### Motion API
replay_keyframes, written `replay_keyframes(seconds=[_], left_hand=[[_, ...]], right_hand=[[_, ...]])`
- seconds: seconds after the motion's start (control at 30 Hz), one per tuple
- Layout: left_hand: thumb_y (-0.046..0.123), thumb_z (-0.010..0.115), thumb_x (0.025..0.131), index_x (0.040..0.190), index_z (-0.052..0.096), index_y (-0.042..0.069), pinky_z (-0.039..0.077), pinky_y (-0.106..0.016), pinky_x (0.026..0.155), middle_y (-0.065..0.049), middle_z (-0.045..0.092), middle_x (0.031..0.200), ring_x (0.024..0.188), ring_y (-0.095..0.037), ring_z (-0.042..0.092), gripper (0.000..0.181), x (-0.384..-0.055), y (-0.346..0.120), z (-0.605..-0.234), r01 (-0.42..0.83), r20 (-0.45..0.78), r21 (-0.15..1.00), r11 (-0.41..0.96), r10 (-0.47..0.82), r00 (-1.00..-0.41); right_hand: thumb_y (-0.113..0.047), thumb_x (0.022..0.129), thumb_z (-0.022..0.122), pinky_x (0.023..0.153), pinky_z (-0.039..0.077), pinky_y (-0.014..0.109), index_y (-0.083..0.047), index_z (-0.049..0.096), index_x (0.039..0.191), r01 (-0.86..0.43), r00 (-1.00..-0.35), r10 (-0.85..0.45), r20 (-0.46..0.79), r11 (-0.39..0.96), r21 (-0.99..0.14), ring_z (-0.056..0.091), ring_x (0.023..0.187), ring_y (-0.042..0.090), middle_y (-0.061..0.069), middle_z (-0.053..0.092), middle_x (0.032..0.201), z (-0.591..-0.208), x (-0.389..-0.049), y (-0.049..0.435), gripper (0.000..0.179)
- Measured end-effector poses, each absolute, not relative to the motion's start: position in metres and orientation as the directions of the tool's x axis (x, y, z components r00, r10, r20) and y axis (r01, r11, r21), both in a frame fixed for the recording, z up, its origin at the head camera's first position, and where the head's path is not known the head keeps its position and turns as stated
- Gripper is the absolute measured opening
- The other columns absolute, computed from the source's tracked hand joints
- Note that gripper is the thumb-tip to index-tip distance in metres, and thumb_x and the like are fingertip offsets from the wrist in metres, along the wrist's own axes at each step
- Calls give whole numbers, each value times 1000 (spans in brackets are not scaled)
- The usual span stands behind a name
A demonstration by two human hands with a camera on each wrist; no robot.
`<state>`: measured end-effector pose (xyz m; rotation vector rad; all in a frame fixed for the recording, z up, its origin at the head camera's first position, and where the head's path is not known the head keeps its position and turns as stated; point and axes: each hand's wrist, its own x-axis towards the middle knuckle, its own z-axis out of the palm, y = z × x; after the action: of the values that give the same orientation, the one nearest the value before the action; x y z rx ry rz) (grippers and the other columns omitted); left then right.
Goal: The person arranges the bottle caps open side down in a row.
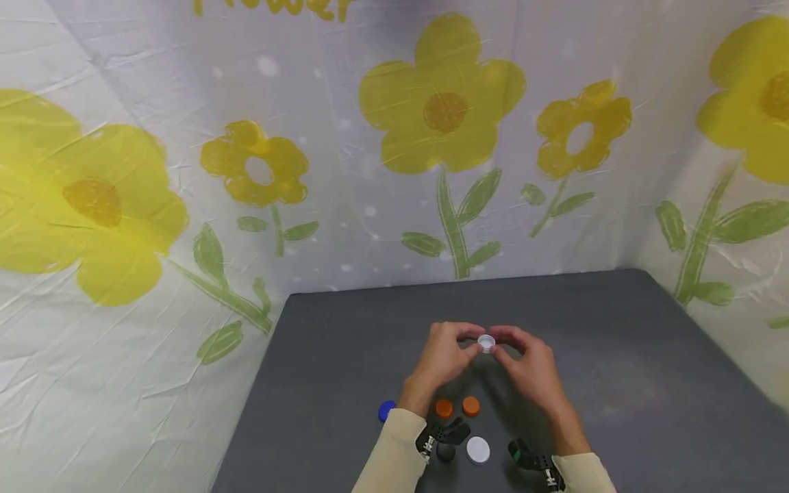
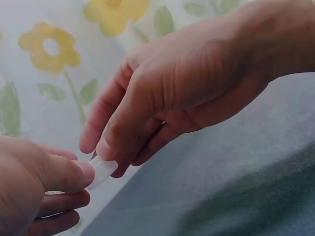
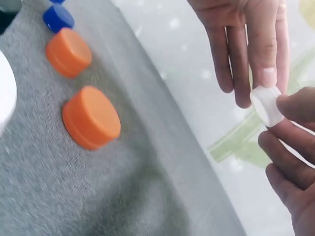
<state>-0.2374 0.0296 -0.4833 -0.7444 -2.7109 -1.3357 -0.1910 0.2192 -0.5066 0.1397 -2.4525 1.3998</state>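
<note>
A small white bottle cap [image 1: 486, 344] is held up above the dark table, its hollow side facing the head camera. My left hand [image 1: 445, 352] pinches its left edge between thumb and fingers. From the other side, my right hand [image 1: 531, 366] pinches the same cap. In the left wrist view the white cap [image 2: 102, 173] shows edge-on between the fingertips of the left hand [image 2: 37, 189] and the right hand [image 2: 177, 83]. The right wrist view shows the thumbs of the left hand [image 3: 251, 44] and right hand [image 3: 298, 142] on the cap [image 3: 266, 106].
On the grey table [image 1: 345, 356], nearer than the hands, lie two orange caps [image 1: 471, 406], a larger white cap [image 1: 478, 450] and a black cap [image 1: 446, 452]. A blue cap [image 1: 386, 411] sits by the left forearm. Behind hangs a flower-printed curtain [image 1: 345, 226].
</note>
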Motion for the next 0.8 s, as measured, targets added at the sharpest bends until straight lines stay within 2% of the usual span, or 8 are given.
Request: replay_keyframes(seconds=[0.43,0.7,0.8], left_hand=[[14,81,101,124,84,13,62,-47,104,1,84,121,118,-19,77,23,-210,3,-474,462,250,724,513,430,-868],[16,82,100,125,84,15,62,-36,104,2,83,122,118,-14,77,25,-200,-8,-478,506,307,695,511,426,-851],[14,83,99,127,82,14,61,-36,106,0,83,125,120,-16,77,28,-196,-14,-482,512,330,712,481,414,-848]], right_hand=[[-11,98,84,112,54,64,-9,77,129,-221,-957,50,287,517,-827,74,122,35,10,81,122,-498,-168,201,32],[-10,96,85,107,57,62,-11,78,127,-264,-947,19,320,519,-813,76,118,30,5,82,118,-497,-161,195,31],[-11,96,86,107,58,61,-11,79,126,-250,-954,15,300,514,-821,77,116,28,4,82,117,-498,-160,192,31]])
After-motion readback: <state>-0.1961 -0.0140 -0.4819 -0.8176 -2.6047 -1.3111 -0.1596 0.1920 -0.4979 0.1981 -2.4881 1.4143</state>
